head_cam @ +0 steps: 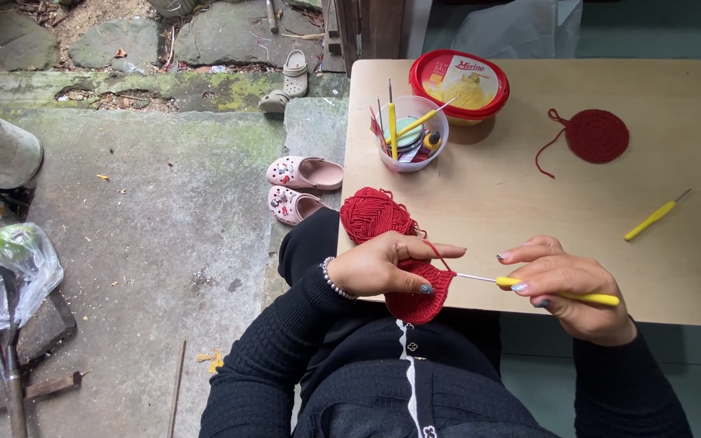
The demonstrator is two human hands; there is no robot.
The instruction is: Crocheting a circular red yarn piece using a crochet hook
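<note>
Right hand (565, 280) pinching yellow crochet hook (557, 293)

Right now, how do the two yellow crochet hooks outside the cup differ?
The held hook is gripped in the right hand, its tip at the red crochet piece that the left hand holds. The spare hook lies untouched on the table, angled more steeply. Both have yellow handles and metal tips.

Round tub (459, 84) with red lid and yellow-and-white label sitting at the table's (529, 203) far edge, just behind a clear cup (412, 134), crumpled plastic bag (18, 268) lying on the ground at left
</note>
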